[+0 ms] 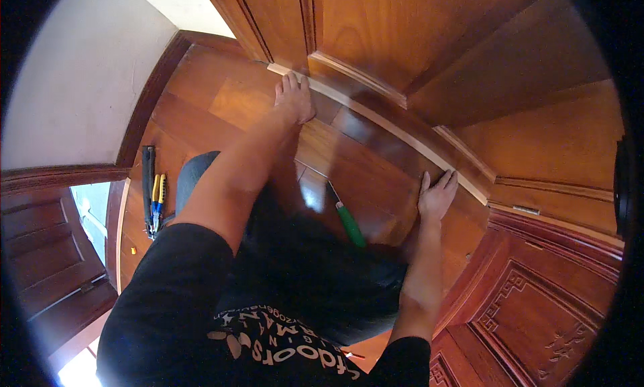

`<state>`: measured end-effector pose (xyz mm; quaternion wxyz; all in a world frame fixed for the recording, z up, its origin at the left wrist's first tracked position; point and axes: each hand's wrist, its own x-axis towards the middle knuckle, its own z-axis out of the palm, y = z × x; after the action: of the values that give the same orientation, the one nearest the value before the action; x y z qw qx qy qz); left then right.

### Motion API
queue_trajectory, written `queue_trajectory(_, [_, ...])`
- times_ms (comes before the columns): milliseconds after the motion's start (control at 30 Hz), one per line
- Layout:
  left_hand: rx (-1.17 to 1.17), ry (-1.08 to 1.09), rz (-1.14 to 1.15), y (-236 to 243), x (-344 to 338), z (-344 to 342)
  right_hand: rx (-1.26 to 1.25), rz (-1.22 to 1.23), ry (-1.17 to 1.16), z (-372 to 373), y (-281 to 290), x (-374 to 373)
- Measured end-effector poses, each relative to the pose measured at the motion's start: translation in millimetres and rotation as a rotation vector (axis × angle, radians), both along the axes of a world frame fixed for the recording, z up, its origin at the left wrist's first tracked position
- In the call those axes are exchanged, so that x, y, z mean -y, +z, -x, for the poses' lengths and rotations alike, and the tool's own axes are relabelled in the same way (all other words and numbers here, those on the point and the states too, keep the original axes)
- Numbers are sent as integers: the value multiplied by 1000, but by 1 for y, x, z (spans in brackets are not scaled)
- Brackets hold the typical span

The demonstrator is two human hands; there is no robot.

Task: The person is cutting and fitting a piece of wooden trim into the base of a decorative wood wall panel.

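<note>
Green-handled screwdriver point(349, 223) on wooden floor point(196, 76) — yellow-and-blue pliers point(158, 198), pale wall point(87, 85) at left — carved reddish panel point(533, 320) at right.

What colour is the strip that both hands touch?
The strip is pale beige, clearest in the head view.

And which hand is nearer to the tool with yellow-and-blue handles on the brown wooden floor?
Left. The left hand touches the pale wooden strip, ahead and right of the tool; the right hand is much farther right, near the strip's right end.
</note>
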<state>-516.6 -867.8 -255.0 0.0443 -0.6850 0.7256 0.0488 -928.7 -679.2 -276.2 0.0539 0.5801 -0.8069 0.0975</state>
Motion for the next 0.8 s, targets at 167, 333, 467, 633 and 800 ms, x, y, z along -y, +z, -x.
queue_trajectory(167, [-21, -27, 22, -3, -3, 12, -28, -31, -34, 9, -3, -7])
queue_trajectory(333, [159, -33, 42, -21, -13, 10, 37, 3, -21, -8, -3, 4])
queue_trajectory(467, [247, -203, -125, 14, -21, 55, 12, -76, -90, 6, 0, -6])
queue_trajectory(633, [198, -361, -147, 19, -36, 81, 79, 67, -5, 10, -4, -4])
queue_trajectory(800, [147, -428, -107, 10, -33, 72, 116, 71, -28, 4, 1, 4])
